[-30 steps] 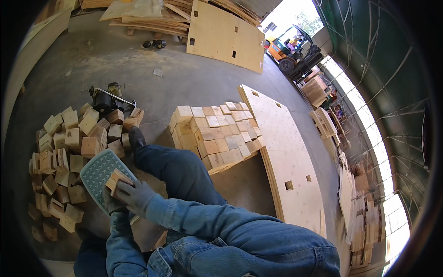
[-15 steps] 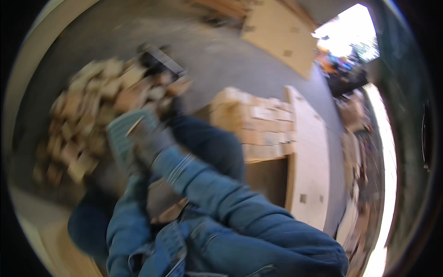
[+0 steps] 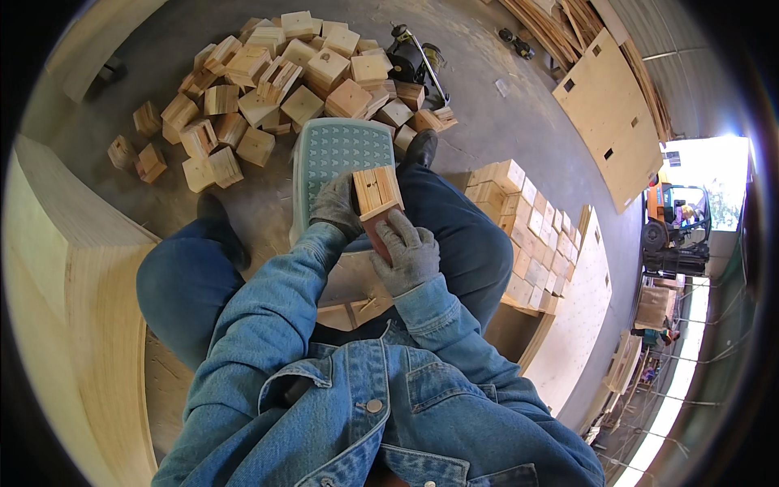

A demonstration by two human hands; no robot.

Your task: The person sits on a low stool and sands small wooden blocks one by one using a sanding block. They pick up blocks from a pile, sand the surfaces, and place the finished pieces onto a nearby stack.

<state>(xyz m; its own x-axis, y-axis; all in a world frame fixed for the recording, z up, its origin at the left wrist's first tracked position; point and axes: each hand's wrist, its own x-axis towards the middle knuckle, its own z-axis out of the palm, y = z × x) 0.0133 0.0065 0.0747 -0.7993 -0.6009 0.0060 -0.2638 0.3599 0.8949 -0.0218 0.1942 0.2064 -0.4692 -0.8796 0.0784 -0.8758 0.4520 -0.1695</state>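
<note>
Both my hands wear grey gloves. My left hand [image 3: 337,207] is closed around the side of a wooden block [image 3: 378,191], held up between my knees with its grooved face upward. Against the block's near side is a reddish-brown flat piece [image 3: 377,234] that looks like sandpaper. The fingers of my right hand [image 3: 410,253] are bent over this piece, near the block's lower right edge. Just beyond the block stands a pale green plastic stool [image 3: 345,142] with a dotted top, partly hidden by my left hand and the block.
Many loose wooden blocks [image 3: 304,105] lie heaped on the floor ahead. A black tool with a metal bar [image 3: 418,65] is beside them. At right, blocks are stacked in rows [image 3: 535,235] next to an upright board [image 3: 580,312]. A plywood box [image 3: 89,268] stands left; a forklift [image 3: 677,227] is far right.
My view has swung, so the block heap and stool sit further right and up. The hands, over the stool before, are now nearer my body, with the block plainly visible.
</note>
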